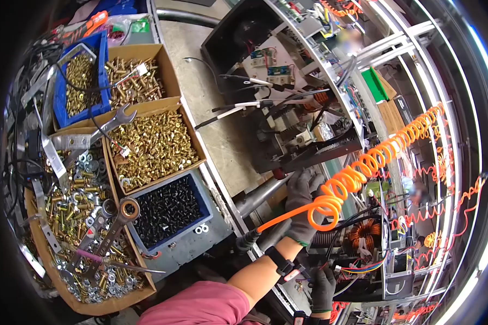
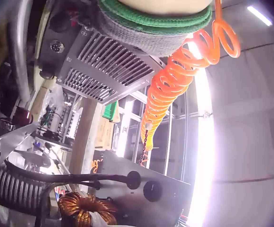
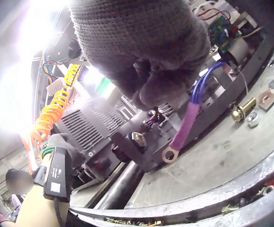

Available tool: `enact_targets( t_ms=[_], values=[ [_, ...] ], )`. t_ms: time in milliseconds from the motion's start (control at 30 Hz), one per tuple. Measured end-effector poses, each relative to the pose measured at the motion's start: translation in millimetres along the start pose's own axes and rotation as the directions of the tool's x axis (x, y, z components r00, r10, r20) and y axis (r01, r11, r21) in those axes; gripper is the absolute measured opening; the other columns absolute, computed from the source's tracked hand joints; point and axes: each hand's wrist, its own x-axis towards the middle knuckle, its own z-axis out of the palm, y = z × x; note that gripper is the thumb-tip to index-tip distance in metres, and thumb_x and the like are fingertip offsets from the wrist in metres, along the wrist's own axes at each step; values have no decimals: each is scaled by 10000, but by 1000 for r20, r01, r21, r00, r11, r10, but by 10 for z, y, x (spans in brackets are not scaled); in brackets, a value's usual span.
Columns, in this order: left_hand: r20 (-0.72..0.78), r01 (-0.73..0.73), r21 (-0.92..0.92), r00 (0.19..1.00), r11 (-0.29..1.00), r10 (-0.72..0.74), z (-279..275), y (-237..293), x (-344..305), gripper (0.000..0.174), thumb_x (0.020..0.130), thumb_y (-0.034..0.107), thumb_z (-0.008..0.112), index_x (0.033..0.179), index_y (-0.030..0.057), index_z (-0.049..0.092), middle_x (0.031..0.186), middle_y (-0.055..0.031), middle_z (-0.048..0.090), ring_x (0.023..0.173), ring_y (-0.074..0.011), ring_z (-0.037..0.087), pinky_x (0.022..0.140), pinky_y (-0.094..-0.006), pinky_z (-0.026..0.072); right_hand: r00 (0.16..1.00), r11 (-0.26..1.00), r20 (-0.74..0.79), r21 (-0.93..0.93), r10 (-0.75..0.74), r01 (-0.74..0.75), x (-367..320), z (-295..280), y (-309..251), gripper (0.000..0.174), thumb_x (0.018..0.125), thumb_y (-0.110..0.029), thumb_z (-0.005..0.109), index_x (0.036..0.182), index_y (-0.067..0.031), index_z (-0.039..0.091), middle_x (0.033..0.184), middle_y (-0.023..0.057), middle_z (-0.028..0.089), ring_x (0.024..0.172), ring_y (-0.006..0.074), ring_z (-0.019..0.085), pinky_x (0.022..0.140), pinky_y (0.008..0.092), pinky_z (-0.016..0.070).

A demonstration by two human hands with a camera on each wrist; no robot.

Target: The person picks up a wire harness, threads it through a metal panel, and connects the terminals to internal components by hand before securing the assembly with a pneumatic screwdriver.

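Observation:
My left hand (image 1: 302,208), in a grey glove with a green cuff, is against the vented metal housing (image 3: 92,125) beside the orange coiled hose (image 1: 352,173). In the left wrist view only its glove cuff (image 2: 156,35) shows. My right hand (image 3: 144,52), also grey-gloved, has its fingers bent inward over the black metal frame; I cannot tell whether something is between them. Just below it a purple-sleeved ring terminal (image 3: 170,154) hangs on blue wires (image 3: 203,85). A bolt (image 3: 138,138) sits on a black bracket near its fingertips.
Boxes of brass-coloured screws (image 1: 154,146) and a blue-rimmed tray of black screws (image 1: 168,211) stand at the left, with wrenches (image 1: 114,222) over mixed fasteners. A copper coil (image 1: 364,235) is among wires at the right. A loose bolt (image 3: 243,109) and nut (image 3: 253,119) lie on the bench.

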Motion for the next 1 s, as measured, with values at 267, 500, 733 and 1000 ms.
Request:
enact_targets(
  t_ms=[267, 500, 733, 1000],
  values=[
    [343, -257, 194, 922, 947, 180, -80, 308, -183, 187, 792, 104, 642, 960, 40, 592, 897, -126, 622, 855, -293, 617, 706, -370, 483, 999, 994, -17, 91, -52, 53, -68, 25, -10, 216, 880, -192, 631, 981, -1, 621, 726, 11, 587, 534, 80, 521, 473, 213, 419],
    [720, 88, 291, 636, 953, -279, -311, 731, -473, 255, 852, 260, 617, 997, 50, 617, 927, -146, 648, 860, -267, 642, 759, -339, 486, 1000, 944, 28, 330, 5, -14, -109, -2, -51, 211, 892, -187, 617, 1046, -46, 585, 725, -4, 564, 550, 86, 537, 476, 222, 440],
    [877, 143, 439, 145, 887, -458, -520, 727, -958, 316, 879, 319, 600, 1051, 55, 623, 812, -88, 664, 710, -161, 638, 646, -294, 496, 993, 914, 108, 406, -51, 3, -64, -54, 68, 302, 913, -223, 556, 1109, 7, 552, 782, 21, 569, 613, 88, 534, 526, 223, 461],
    [777, 457, 458, 212, 763, -593, -461, 763, -1162, 199, 872, 250, 639, 904, 54, 645, 675, 35, 573, 555, -25, 491, 472, -198, 383, 981, 905, 165, 426, -102, 22, -94, -9, 106, 338, 922, -251, 567, 1140, 6, 546, 806, 28, 613, 616, 65, 551, 557, 205, 463]
  ],
)
